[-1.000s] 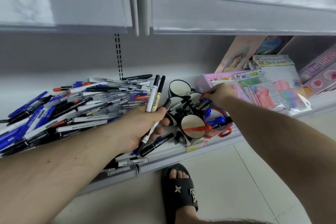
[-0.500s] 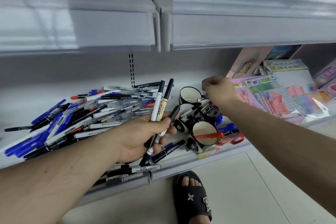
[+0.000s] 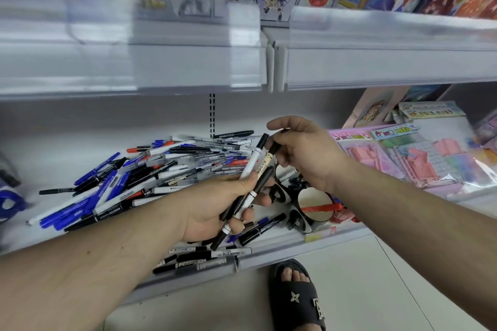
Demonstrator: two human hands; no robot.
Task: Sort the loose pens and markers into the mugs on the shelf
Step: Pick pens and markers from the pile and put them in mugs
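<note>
A heap of loose blue, black and red pens and markers (image 3: pixel 150 172) covers the white shelf (image 3: pixel 53 142). My left hand (image 3: pixel 215 204) grips a bundle of three markers (image 3: pixel 254 161) with black caps pointing up. My right hand (image 3: pixel 301 153) pinches the black cap end of one marker in that bundle. Behind and below my right hand stand several black-and-white mugs (image 3: pixel 313 203), partly hidden by it; a red pen (image 3: pixel 321 207) lies across the nearest mug's rim.
Pink stationery packets (image 3: pixel 419 158) lie on the shelf at the right. An upper shelf edge (image 3: pixel 269 67) overhangs the work area. More markers (image 3: pixel 204 255) lie along the lower shelf's front lip. My sandalled foot (image 3: pixel 298 301) stands on the tiled floor below.
My right hand has come back from the mugs to the bundle in my left hand and now pinches one marker's top. The left hand has lifted the bundle a little.
</note>
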